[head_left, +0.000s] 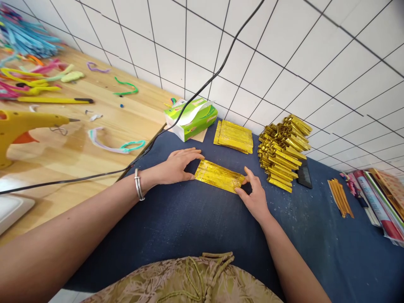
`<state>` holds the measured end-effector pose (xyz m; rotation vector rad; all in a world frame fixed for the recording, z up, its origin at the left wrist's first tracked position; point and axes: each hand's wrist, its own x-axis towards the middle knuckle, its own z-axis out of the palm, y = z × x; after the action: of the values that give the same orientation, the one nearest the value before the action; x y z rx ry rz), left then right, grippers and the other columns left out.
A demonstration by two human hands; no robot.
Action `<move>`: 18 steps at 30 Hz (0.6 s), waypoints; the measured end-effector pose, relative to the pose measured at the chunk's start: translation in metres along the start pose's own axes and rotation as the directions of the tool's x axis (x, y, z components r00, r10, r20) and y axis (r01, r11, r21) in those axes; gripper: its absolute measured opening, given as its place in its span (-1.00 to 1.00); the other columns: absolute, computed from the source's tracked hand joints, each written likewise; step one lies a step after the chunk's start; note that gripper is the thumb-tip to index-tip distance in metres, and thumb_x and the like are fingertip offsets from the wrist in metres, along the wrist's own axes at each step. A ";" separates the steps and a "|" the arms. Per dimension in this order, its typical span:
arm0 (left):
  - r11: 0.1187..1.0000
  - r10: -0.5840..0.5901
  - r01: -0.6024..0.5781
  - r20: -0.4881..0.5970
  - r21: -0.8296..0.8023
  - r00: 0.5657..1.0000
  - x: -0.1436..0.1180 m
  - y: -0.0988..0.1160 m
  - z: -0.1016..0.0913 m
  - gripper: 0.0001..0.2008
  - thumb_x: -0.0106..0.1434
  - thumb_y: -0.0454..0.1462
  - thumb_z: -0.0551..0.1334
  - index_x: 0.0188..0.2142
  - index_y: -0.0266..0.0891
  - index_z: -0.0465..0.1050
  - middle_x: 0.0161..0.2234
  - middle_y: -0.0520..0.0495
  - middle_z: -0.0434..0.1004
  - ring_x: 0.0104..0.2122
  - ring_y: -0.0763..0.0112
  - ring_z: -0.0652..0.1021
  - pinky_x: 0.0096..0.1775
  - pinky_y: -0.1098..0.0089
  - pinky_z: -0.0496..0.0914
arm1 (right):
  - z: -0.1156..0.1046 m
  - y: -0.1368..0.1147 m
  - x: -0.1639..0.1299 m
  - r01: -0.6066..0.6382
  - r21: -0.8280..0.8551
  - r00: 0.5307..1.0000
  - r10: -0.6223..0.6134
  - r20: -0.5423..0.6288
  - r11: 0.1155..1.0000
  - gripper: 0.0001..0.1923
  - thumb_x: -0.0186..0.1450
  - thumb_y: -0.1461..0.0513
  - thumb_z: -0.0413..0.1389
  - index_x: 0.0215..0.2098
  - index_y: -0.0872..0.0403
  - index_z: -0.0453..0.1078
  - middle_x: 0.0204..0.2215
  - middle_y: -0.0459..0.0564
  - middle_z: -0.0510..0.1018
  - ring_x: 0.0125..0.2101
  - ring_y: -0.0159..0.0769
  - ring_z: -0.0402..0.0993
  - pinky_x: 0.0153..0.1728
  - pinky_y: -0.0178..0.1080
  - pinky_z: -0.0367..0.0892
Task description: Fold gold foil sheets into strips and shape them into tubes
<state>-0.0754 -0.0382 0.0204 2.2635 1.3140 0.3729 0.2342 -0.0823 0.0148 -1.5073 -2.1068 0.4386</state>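
Note:
A rectangular sheet of gold foil paper lies on the dark blue cloth in front of me, with creases running along its length. My left hand is at its left end, thumb and forefinger tips on the two corners and the other fingers stretched out. At the right end, my right hand holds the short edge between thumb and fingers. Behind the sheet lies a flat stack of similar gold foil paper. To the right is a heap of folded gold foil strips.
A green tissue pack stands by the wall. A black cable crosses the view. On the wooden table at left are a yellow glue gun and pipe cleaners. A phone and books lie right.

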 end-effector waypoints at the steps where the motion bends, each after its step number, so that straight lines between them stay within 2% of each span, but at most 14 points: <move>1: 1.000 0.000 0.000 -0.004 -0.005 1.000 0.000 0.000 0.000 -0.41 0.10 -0.15 0.23 0.13 -0.08 0.17 0.25 -0.06 0.06 0.25 0.17 0.07 0.20 0.14 -0.01 | 0.000 0.000 0.000 -0.003 -0.002 1.000 0.003 -0.006 1.000 -0.42 0.19 0.18 0.11 0.17 -0.02 0.14 -0.32 -0.08 0.40 -0.21 -0.24 0.33 -0.03 -0.11 0.24; 4: 1.000 0.006 -0.006 -0.016 -0.024 1.000 0.000 0.000 0.000 -0.46 0.09 -0.16 0.23 0.08 -0.08 0.21 0.24 -0.04 0.09 0.24 0.16 0.09 0.19 0.13 0.00 | 0.000 0.000 0.001 -0.004 0.007 0.999 0.005 -0.033 1.000 -0.71 0.21 0.17 0.09 -0.08 -0.03 0.38 -0.36 -0.07 0.41 -0.24 -0.24 0.34 -0.11 -0.15 0.27; 6: 0.999 0.015 -0.016 -0.025 -0.035 1.000 0.000 0.000 0.001 -0.49 0.09 -0.16 0.23 0.06 -0.08 0.23 0.23 -0.04 0.11 0.24 0.17 0.10 0.19 0.13 0.01 | 0.001 0.000 0.001 -0.005 0.023 0.999 0.005 -0.042 1.000 -0.82 0.22 0.16 0.08 -0.22 -0.01 0.43 -0.36 -0.05 0.43 -0.24 -0.25 0.34 -0.14 -0.17 0.28; 8: 0.999 0.024 -0.025 -0.031 -0.042 0.999 0.000 -0.001 0.001 -0.50 0.09 -0.16 0.23 0.05 -0.08 0.23 0.23 -0.03 0.12 0.24 0.17 0.11 0.19 0.14 0.01 | 0.001 0.000 0.001 -0.014 0.024 0.999 0.015 -0.044 1.000 -0.84 0.23 0.16 0.07 -0.25 -0.01 0.43 -0.35 -0.05 0.44 -0.24 -0.25 0.34 -0.16 -0.17 0.28; 13: 0.999 0.022 -0.023 -0.018 -0.026 1.000 0.000 -0.002 0.002 -0.43 0.11 -0.15 0.22 0.13 -0.08 0.16 0.24 -0.04 0.09 0.24 0.18 0.09 0.20 0.14 -0.01 | 0.002 0.004 0.001 -0.066 -0.066 0.997 0.062 -0.052 0.996 -0.72 0.20 0.13 0.12 -0.12 -0.02 0.39 -0.31 -0.05 0.44 -0.21 -0.22 0.32 -0.09 -0.13 0.23; 18: 1.000 0.023 -0.023 0.009 -0.004 1.000 0.000 -0.003 0.002 -0.42 0.13 -0.11 0.20 0.15 -0.09 0.16 0.26 -0.05 0.06 0.25 0.18 0.07 0.21 0.15 -0.02 | 0.003 0.008 0.001 -0.070 -0.160 0.997 0.065 -0.039 0.985 -0.78 0.17 0.08 0.14 -0.26 -0.01 0.42 -0.26 -0.03 0.44 -0.15 -0.18 0.29 -0.07 -0.10 0.19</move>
<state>-0.0764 -0.0373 0.0177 2.2759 1.2824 0.3723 0.2383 -0.0782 0.0084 -1.6693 -2.1132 0.2695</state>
